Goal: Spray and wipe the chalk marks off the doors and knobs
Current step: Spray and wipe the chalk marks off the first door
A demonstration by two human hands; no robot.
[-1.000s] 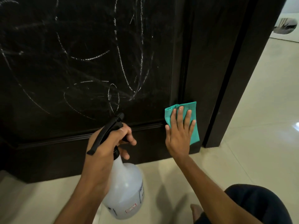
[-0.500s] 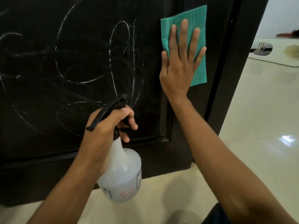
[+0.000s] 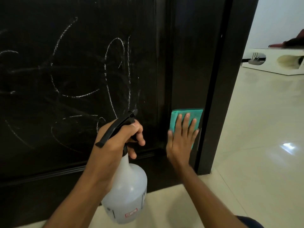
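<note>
Your left hand [image 3: 115, 142] grasped the neck of the spray bottle [image 3: 126, 193], fingers curled round the black trigger head [image 3: 118, 129], just in front of the dark door [image 3: 82, 46]. The bottle's long axis ran roughly upright, tilted a little, its translucent body hanging below your fist and its nozzle aimed up and away at the door panel. White chalk marks [image 3: 115, 71] looped across that panel, above and to the left of the nozzle. Your right hand [image 3: 181, 142] lay flat with straight fingers, pressing the green cloth [image 3: 185, 119] against the door's right-hand stile, low down near the bottom rail. The cloth's right edge sat almost flush with the door's outer edge, touching or just short of the dark frame [image 3: 230, 79] beside it; I could not tell which. To the right of the door, pale tiled floor [image 3: 255, 145] stretched open toward a white low unit [image 3: 279, 63] well away from the frame.
</note>
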